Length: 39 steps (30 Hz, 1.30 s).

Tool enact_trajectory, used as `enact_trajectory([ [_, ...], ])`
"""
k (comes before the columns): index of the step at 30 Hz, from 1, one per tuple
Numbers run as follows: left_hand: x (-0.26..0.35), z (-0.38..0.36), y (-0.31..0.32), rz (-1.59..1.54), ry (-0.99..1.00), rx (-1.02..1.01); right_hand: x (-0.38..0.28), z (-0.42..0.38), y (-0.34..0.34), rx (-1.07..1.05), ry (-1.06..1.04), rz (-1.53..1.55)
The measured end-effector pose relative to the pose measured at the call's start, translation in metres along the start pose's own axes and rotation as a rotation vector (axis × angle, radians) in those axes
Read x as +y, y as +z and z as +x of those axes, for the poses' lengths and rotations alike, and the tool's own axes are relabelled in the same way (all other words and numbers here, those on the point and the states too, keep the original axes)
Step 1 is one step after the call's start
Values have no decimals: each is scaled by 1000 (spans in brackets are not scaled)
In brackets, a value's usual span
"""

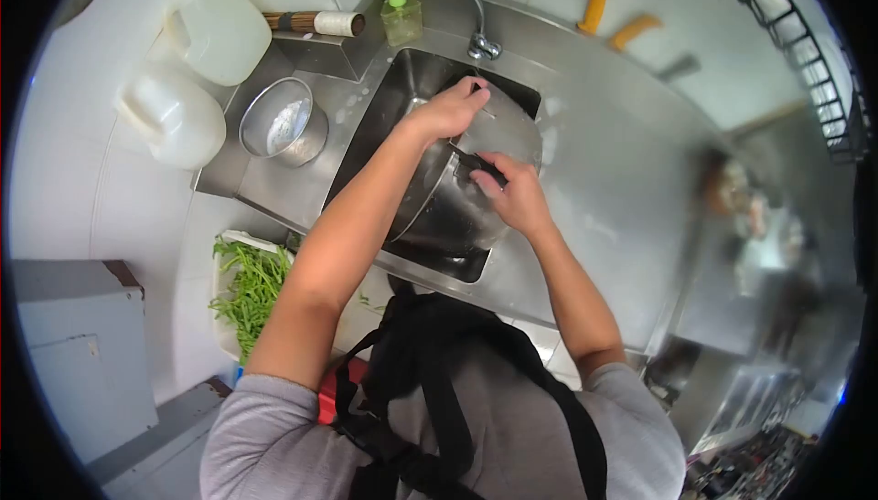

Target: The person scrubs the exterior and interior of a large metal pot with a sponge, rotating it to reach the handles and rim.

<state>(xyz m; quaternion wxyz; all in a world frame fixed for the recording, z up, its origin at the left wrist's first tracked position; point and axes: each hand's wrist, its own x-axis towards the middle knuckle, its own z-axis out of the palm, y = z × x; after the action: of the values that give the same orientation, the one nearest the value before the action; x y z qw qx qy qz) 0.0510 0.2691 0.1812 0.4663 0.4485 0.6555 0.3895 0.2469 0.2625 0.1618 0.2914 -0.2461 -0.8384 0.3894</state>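
Observation:
A large metal pan (517,130) is tilted on its side in the steel sink (343,175), under the tap (482,43). My right hand (519,191) is closed round the pan's black handle (480,169). My left hand (450,111) reaches across to the far part of the pan, its fingers bent at the rim close below the spout. Part of the pan's edge is hidden behind my left forearm.
Left of the sink stand a round metal container (285,122) and two whitish plastic jugs (219,34). A green soap pump bottle (401,17) is behind the basin. Leafy greens (256,285) fill a white basket low on the left. Yellow-handled tools (594,6) hang on the wall.

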Motion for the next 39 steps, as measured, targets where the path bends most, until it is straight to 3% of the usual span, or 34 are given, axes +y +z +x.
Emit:
enact_trajectory([
  [3, 1, 3, 0, 55, 47, 14, -7, 15, -2, -7, 76, 85],
  [5, -4, 8, 1, 134, 47, 44, -28, 25, -5, -61, 283, 127],
  [6, -6, 7, 2, 185, 74, 61, -10, 17, 4, 32, 190, 124],
  [10, -9, 9, 5, 228, 127, 109, 5, 5, -5, -44, 170, 3],
  [14, -14, 6, 8, 92, 88, 78, -18, 14, 6, 71, 209, 188],
  [17, -23, 11, 9, 180, 207, 122, 30, -13, 4, 0, 328, 239],
  [18, -21, 7, 11, 145, 195, 129, 23, -9, -1, -61, 224, 91],
  [21, -17, 4, 12, 64, 146, 100, -25, 19, 5, -40, 229, 143],
  [22, -21, 5, 14, 61, 179, 98, -22, 19, 10, -26, 265, 292],
  [25, -20, 0, 10, 90, 184, 88, 33, -15, 11, 17, 214, 232],
  [26, -14, -4, 10, 83, 144, 89, 33, -17, 9, -4, 306, 319],
  [29, -11, -10, 9, -14, 117, 83, -29, 17, 11, -31, 278, 159],
  [30, -13, -12, 13, -13, 115, 76, -25, 18, 17, -15, 302, 349],
  [35, -19, -10, 11, 29, 157, 83, -2, -11, 14, 22, 390, 474],
  [37, -23, -8, 14, 17, 195, 114, -22, 7, 13, -47, 273, 197],
  [39, -24, -10, 15, -34, 175, 81, -30, 3, 12, -32, 264, 218],
])
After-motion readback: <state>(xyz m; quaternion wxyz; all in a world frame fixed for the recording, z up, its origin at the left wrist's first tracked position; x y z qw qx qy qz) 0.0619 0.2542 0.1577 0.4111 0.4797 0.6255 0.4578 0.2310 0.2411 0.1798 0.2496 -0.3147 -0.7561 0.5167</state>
